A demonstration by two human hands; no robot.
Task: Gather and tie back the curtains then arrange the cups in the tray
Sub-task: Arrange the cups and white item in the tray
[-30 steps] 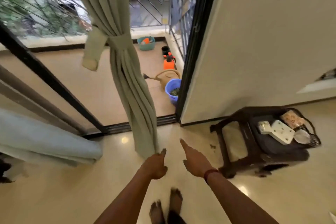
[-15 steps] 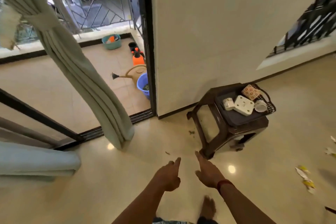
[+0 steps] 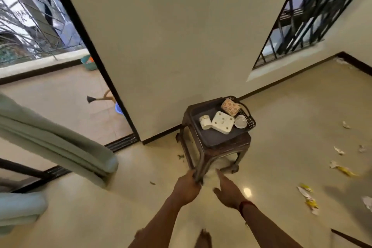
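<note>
Head view: the stool stands at centre right of the frame against the wall. On it sits the dark tray, and the cups are in the tray's far half. A small white cup lies on its side at the left and a patterned cup is tipped at the back. A third white cup lies on its side against the right rim. A white square block lies between them, touching or nearly touching all three. The curtain crosses the left of the frame as a gathered bundle; its tie is out of view, so I cannot tell whether it is fastened.

Both arms reach forward at lower centre. The left hand has curled fingers that overlap the stool's near leg; whether it grips the leg or only lines up with it, I cannot tell. The right hand is empty, its fingers straight and pointing at the stool.

The step in hand looks like closing in on the cups. To do it well, get close enough to look down into the tray. Shift the block aside first, since it crowds every cup. Then stand each cup upright by its wall, one at a time and spaced apart, keeping the light stool steady.
</note>
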